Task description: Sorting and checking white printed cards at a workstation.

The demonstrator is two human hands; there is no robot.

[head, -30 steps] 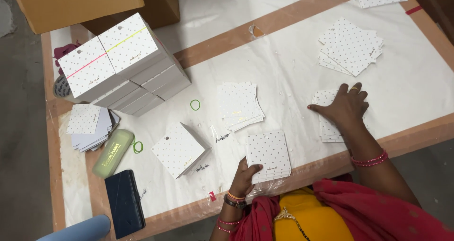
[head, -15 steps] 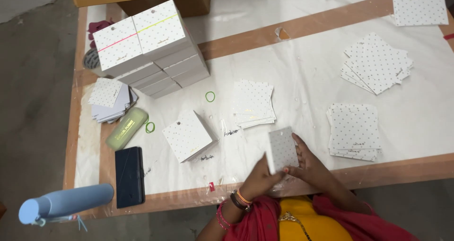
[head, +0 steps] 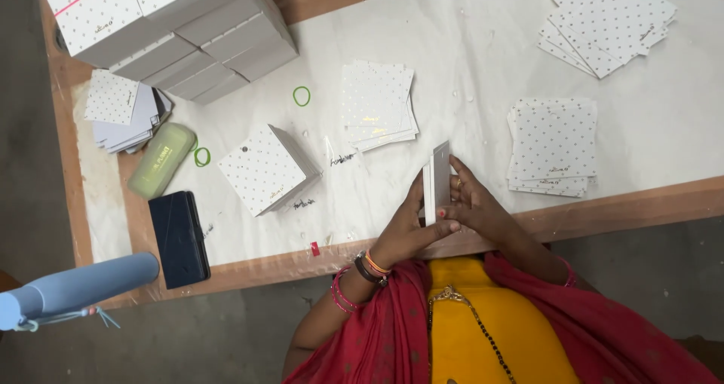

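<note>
A white dotted card sleeve [head: 437,180] stands on edge just above the table's front edge, held between both hands. My left hand [head: 407,229] grips it from the left, thumb across its lower end. My right hand [head: 471,207] presses against its right side with the fingers spread along it. To the right lies a neat pile of dotted cards [head: 553,144]. Another pile of dotted cards [head: 376,104] sits just behind the hands. A dotted folded box [head: 268,168] lies to the left.
Stacked white boxes [head: 170,26] fill the far left. A fanned card pile [head: 607,22] lies at the far right. A green case [head: 161,160], a black wallet [head: 179,238], green rubber bands [head: 302,96] and a blue bottle [head: 75,287] are on the left.
My right hand left the pile on the right and joined the left hand. The card that lay flat under my left hand is now lifted on edge between both hands.
</note>
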